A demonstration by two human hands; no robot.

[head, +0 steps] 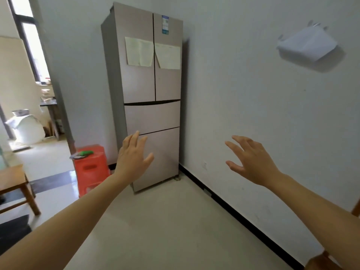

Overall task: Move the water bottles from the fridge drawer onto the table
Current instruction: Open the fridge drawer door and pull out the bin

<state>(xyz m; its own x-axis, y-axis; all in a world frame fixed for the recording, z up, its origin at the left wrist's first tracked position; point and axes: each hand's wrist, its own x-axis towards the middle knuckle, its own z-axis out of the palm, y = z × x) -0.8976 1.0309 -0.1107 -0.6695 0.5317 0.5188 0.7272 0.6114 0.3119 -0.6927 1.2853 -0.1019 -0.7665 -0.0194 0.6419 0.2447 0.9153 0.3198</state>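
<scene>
Left hand (134, 154), right hand (251, 160) spread wide, holding nothing; fridge (152, 84) drawers closed, contents hidden.

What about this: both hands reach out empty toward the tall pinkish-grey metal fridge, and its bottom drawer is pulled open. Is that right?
Not quite. The head view shows the bottom drawer of the tall pinkish-grey metal fridge shut, flush with the middle drawer above it. The rest holds: the left hand and right hand reach out empty toward it.

One fridge (116, 75) carries two doors (140, 82), two drawers (152, 118), two paper sheets (139, 51) and one blue label (165, 24). One red stool (91, 168), one router (307, 44), two hands (134, 154) (251, 158).
</scene>
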